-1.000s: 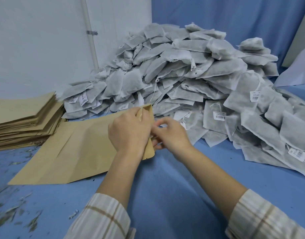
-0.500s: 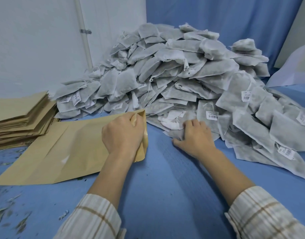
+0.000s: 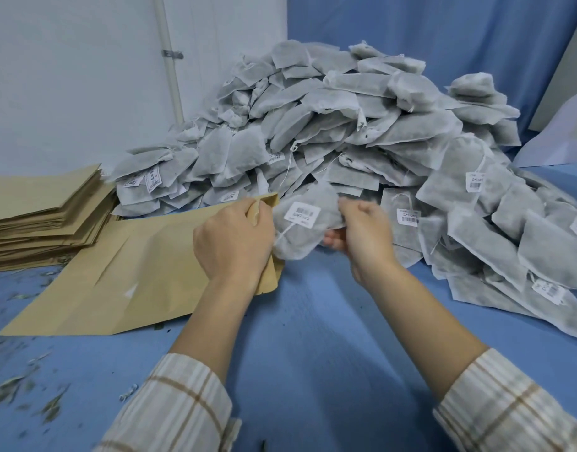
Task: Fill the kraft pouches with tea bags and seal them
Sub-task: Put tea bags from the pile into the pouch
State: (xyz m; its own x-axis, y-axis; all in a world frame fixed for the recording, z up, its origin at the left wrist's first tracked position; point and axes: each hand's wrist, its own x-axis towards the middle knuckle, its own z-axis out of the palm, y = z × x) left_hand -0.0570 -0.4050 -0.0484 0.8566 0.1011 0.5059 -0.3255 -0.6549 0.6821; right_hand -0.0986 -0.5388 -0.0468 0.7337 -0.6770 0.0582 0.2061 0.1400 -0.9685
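Blue cloth [image 3: 313, 337] covers the table, dried leaf scraps [image 3: 22, 386] scattered at its left edge.

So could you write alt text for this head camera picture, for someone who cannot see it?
A person's right hand holds a grey tea bag at the mouth of a kraft pouch, which the left hand grips. Behind lies a large tea bag heap, with stacked pouches at left.

A blue cloth covers the surface [image 3: 313, 337]. On it lie a heap of tea bags [image 3: 362, 132], a stack of kraft pouches [image 3: 42, 216] (far left), one flat pouch [image 3: 124, 272] and scattered leaf crumbs [image 3: 16, 386].
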